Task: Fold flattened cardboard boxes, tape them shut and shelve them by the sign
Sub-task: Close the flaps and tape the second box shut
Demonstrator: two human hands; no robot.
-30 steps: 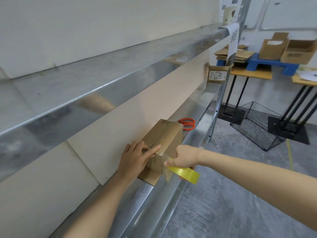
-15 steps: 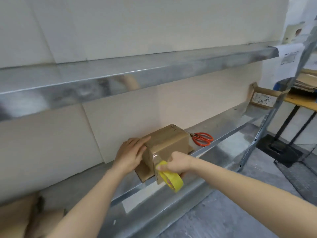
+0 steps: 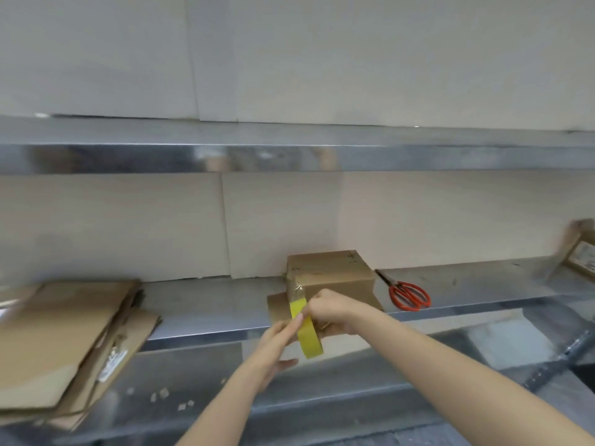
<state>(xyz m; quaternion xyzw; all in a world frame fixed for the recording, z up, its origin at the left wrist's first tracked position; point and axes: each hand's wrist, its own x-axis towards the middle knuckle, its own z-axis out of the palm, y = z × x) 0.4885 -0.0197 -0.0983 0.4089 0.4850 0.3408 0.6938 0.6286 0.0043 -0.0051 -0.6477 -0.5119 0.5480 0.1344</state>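
1. The cardboard box [image 3: 335,275] stood on the lower metal shelf [image 3: 209,304], roughly mid-shelf, with its back close to the pale wall panel [image 3: 280,226].
2. It was small, plain brown and folded up into a closed block. Some small dark marks showed on its top near the far right corner, too small to read.
3. A strip of glossy clear tape [image 3: 297,289] ran down its near left corner and caught the light.
4. A flat piece of brown cardboard [image 3: 276,309] showed from under the box at its near left.
5. The right hand [image 3: 331,312] was in front of the box with its fingers curled round the yellow tape roll [image 3: 309,338], which hung tilted below the knuckles.
6. The left hand [image 3: 273,344] reached up from below with its fingers straight. A fingertip touched the yellow band where it ran up to the box, while the thumb was spread away underneath.
7. Orange-handled scissors [image 3: 409,296] lay on the same shelf just right of the box, apart from it.
8. A stack of flattened cardboard boxes [image 3: 64,342] lay at the left end of the shelf, overhanging its front edge.
9. At the far right edge stood a blurred cardboard sign [image 3: 579,255] with a white label.
10. An upper metal shelf [image 3: 289,156] ran across above.
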